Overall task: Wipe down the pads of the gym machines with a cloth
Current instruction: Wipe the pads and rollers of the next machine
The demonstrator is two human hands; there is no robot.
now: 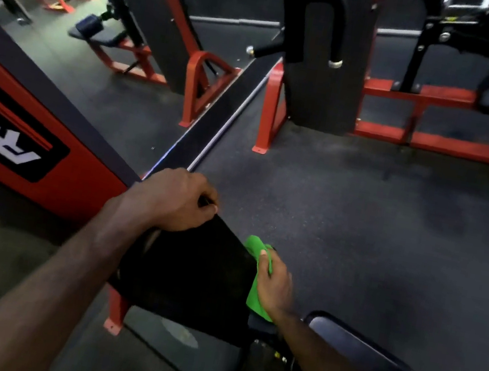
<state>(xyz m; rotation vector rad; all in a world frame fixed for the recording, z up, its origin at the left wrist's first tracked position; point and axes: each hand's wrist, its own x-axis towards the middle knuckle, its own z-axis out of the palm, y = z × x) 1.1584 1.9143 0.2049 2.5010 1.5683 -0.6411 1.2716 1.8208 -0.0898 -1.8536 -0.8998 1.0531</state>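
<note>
The left hand (173, 200) curls its fingers over the top edge of the black padded backrest (188, 276); the right hand (274, 288) grips a bright green cloth (258, 246) against its right edge.

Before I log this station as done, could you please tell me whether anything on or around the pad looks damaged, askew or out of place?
Nothing stands out. The left hand grips the top edge of the black upholstered pad, the right hand presses a bright green cloth against its side, and no tear or spill shows, though the pad is dark.
</note>
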